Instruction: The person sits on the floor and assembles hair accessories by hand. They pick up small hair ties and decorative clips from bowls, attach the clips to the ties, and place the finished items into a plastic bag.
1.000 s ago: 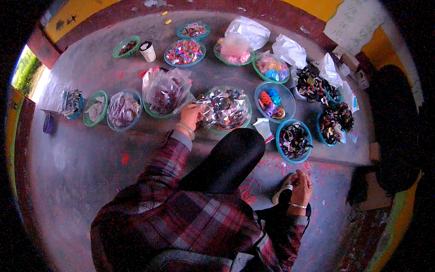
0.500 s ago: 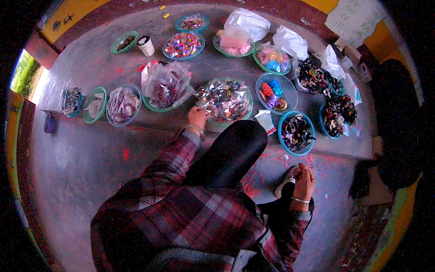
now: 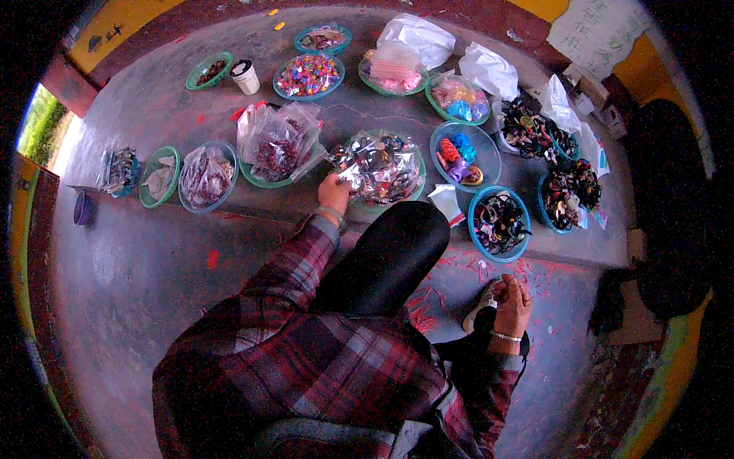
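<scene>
My left hand [image 3: 334, 191] reaches forward in a plaid sleeve and pinches the near edge of a clear plastic bag [image 3: 382, 164] full of small shiny dark pieces. The bag lies in a green bowl [image 3: 419, 170] on the raised grey ledge. My right hand [image 3: 512, 302], with a bangle on the wrist, rests low on the right with its fingers curled against a pale shoe [image 3: 475, 315]. My black-clad knee [image 3: 390, 252] rises between the two hands.
Several bowls of small trinkets line the ledge: a blue bowl [image 3: 501, 223] of dark rings, a blue bowl [image 3: 459, 149] of coloured pieces, a bagged green bowl [image 3: 277, 153], a bagged blue bowl [image 3: 205, 174], a white cup [image 3: 246, 76]. White plastic bags [image 3: 417, 34] lie at the back. Red scraps [image 3: 474, 268] litter the floor.
My left hand has shifted slightly along the near edge of the clear bag. My right hand stays at the shoe.
</scene>
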Demonstrator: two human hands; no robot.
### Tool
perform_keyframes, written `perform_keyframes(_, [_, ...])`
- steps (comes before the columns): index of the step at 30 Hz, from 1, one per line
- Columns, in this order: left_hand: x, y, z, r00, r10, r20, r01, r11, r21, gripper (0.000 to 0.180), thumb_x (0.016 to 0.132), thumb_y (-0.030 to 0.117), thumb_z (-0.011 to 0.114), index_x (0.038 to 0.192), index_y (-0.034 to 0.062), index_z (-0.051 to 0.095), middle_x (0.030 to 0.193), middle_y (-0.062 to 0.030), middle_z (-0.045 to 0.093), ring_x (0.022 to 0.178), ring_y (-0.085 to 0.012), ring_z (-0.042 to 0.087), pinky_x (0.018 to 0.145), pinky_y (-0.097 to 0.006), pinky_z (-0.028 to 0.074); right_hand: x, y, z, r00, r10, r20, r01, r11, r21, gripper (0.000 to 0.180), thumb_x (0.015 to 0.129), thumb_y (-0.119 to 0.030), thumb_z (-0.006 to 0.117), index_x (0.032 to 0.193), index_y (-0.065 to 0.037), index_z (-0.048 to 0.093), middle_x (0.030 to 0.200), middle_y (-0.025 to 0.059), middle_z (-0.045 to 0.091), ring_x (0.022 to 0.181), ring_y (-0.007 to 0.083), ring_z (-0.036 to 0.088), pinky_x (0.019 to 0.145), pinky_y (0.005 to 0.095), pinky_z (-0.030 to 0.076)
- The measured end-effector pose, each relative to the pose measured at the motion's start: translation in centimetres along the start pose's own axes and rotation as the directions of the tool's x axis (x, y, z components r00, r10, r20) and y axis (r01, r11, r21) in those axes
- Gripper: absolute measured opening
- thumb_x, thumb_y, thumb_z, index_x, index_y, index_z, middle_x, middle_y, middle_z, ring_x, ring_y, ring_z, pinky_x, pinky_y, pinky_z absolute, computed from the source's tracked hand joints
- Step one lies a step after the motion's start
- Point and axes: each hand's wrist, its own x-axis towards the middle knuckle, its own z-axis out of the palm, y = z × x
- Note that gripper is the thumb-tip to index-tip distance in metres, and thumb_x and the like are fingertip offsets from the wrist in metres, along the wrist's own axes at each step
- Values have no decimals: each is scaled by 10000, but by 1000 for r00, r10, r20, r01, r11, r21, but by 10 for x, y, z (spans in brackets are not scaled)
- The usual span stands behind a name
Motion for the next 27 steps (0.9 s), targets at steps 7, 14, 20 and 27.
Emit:
perform_keyframes(7, [-2, -11, 0, 985, -73, -157, 61, 995, -83, 284, 683, 133, 666, 913, -5, 570, 785, -103, 591, 696, -203, 571, 631, -318, 448, 2, 2, -2, 999, 28, -18, -28, 999, 23, 176, 835, -137, 550, 873, 23, 611, 720, 70, 601, 615, 138, 538, 564, 241, 421])
perform_keyframes(14, [-2, -18, -5, 987, 79, -143, -77, 997, 20, 231, 672, 117, 659, 835, -1, 546, 754, -106, 562, 712, -228, 552, 647, -337, 441, 1, 4, 1, 998, -16, -59, 15, 1000, -18, 206, 833, -200, 548, 836, -8, 623, 647, 51, 591, 561, 116, 535, 498, 221, 388])
perform_keyframes(20, [-11, -27, 12, 997, 72, 26, -70, 996, -55, 263, 647, 116, 663, 866, 16, 555, 814, -109, 564, 751, -240, 560, 670, -331, 449, 0, 2, 2, 999, -17, -52, 15, 999, -35, 216, 835, -203, 547, 845, -1, 622, 652, 54, 592, 554, 114, 525, 502, 222, 388])
perform_keyframes(27, [0, -50, 21, 988, 154, 25, -155, 987, 46, 266, 647, 133, 672, 874, 42, 569, 825, -118, 563, 793, -264, 554, 693, -361, 442, 3, 5, -6, 1000, 7, 4, -7, 999, 40, 137, 824, -111, 555, 875, 6, 603, 720, 62, 594, 613, 140, 537, 556, 242, 431])
